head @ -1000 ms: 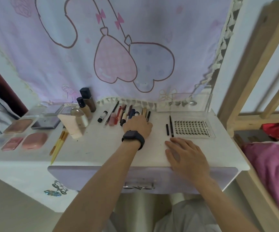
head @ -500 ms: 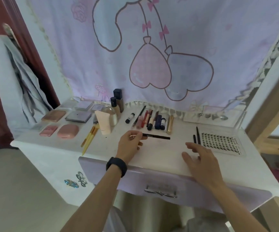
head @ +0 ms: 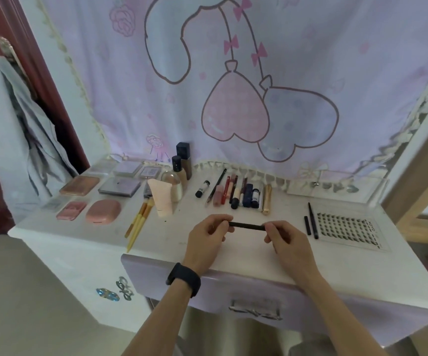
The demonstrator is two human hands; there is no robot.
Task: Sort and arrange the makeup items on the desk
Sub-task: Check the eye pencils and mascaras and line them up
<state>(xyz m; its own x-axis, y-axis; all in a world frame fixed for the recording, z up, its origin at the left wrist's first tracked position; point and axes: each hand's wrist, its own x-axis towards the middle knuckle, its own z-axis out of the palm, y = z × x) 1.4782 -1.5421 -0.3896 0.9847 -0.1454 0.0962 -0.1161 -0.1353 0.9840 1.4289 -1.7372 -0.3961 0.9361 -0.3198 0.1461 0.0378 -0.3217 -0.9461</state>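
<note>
While your left grip (head: 207, 236) and right grip (head: 286, 238) each pinch one end of the black pencil (head: 246, 225) just above the bench (head: 246, 258), most items beyond the grips look sorted, leaving this pencil and two loose liners (head: 311, 222) right of your right grip to place.

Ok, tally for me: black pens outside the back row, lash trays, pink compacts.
Black pens: 3 (held pen between left hand and right hand; long pen and short pen beside the lash tray)
Lash trays: 1
Pink compacts: 2 (rectangular compact, rounded compact)
Total: 6
</note>
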